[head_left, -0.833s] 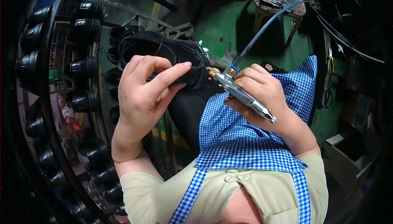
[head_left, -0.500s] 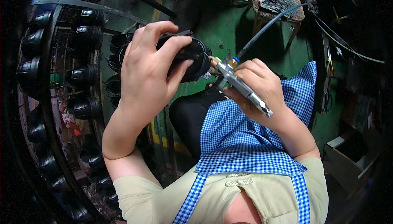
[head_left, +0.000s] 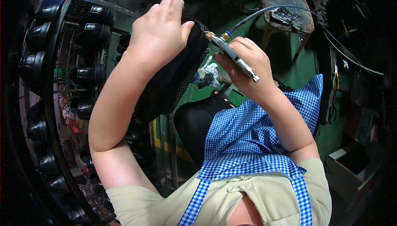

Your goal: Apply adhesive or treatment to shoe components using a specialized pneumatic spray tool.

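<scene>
My left hand is closed on a black shoe at the upper left of centre, its fingers bent over the far end. The shoe hangs below and beside that hand, a rough, ribbed edge facing right. My right hand is wrapped round a silver spray gun with a brass nozzle. The nozzle points at the shoe's upper end, very near it; whether they touch I cannot tell. A grey air hose runs from the gun's blue fitting to the back right.
A metal rack of black shoes fills the left side. A stained glove lies beyond my knee. At the back right stands a worn stool with dark, crusted material. Scissors hang on the right, above an open box.
Both hands have moved up and away from me. My left hand has turned the shoe so its ribbed edge shows. The spray gun has shifted up and slightly left with my right hand.
</scene>
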{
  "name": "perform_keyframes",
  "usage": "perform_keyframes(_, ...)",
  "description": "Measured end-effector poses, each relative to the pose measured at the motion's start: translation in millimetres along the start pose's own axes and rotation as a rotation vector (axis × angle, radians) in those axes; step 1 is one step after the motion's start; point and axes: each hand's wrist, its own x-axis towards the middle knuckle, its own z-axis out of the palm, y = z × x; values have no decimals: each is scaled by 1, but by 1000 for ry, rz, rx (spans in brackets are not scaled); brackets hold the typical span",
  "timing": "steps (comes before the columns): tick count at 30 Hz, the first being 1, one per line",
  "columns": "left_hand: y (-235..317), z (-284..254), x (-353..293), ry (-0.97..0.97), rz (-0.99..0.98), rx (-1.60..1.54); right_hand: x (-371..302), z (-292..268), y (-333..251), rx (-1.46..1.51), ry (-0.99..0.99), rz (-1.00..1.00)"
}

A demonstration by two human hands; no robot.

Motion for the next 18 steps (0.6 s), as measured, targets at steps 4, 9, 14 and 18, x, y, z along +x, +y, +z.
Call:
perform_keyframes(4, -12, 2, 14, -119, -70, 45, 8, 16, 3, 15, 16, 17)
perform_keyframes(9, -21, 6, 19, -159, -111, 1, 7, 28, 0, 11, 49, 28)
perform_keyframes(14, -29, 13, 17, -124, -113, -36, 0, 35, -10, -5, 86, 29)
perform_keyframes(18, -39, 16, 19, -169, -187, -49, -10, 40, -21, 35, 26, 18)
